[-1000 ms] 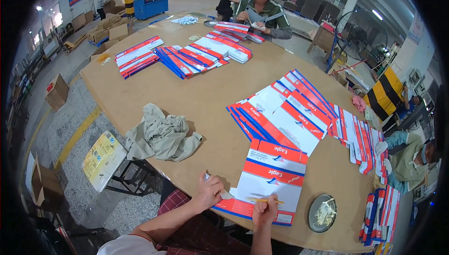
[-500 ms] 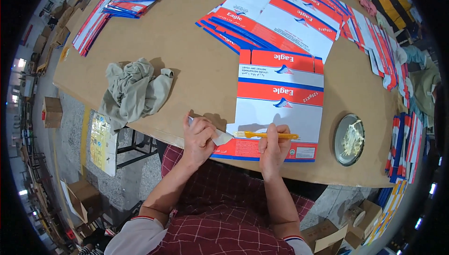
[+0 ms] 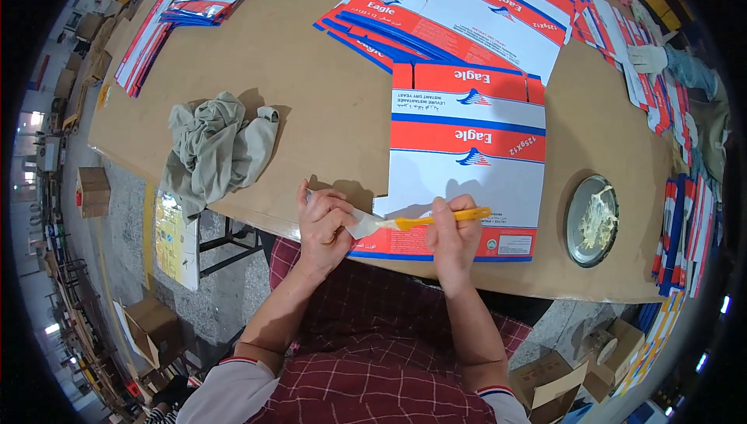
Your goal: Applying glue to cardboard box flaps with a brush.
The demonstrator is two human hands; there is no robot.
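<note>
My left hand (image 3: 323, 231) is closed around a small whitish, see-through piece (image 3: 361, 226) of paper or film, one end sticking out to the right. My right hand (image 3: 455, 239) grips a brush (image 3: 420, 222) by its yellow handle, bristles pointing left. The pale bristle tip is at the outer end of the piece; whether it presses on it I cannot tell. Beneath both hands lies a flat red, white and blue printed carton (image 3: 467, 179) near the table's front edge. To its right, a round metal dish (image 3: 573, 231) holds pale, creamy paste (image 3: 597, 226).
A crumpled grey-green cloth (image 3: 222, 144) lies left on the brown table (image 3: 327, 113). Piles of flat cartons (image 3: 498, 15) cover the far side, with more cartons (image 3: 208, 0) at far left. At the right edge, a co-worker's gloved hand (image 3: 648, 58) reaches over cartons.
The brush has moved slightly left toward the whitish piece, its handle end tilting up. The co-worker's gloved hand has come further over the cartons. The whole view has shifted a little.
</note>
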